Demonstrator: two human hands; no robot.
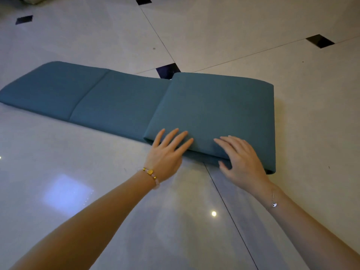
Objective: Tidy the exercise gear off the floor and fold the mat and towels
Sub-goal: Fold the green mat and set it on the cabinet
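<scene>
Glossy pale floor tiles with black diamond insets mirror the room's lights. The teal padded mat stretches across them from 9 to 3 o'clock, its 3 o'clock end folded over onto itself. My left hand and right hand rest flat on the folded panel's near edge, fingers spread, clasping nothing. A beaded bracelet circles my left wrist, and a thin chain my right.

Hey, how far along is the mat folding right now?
Done: the right end of the mat is folded over onto itself. In hand: the left hand and right hand lie flat on that fold near its front edge. Left: two panels lie unfolded on the floor; no towels or other gear in view.
</scene>
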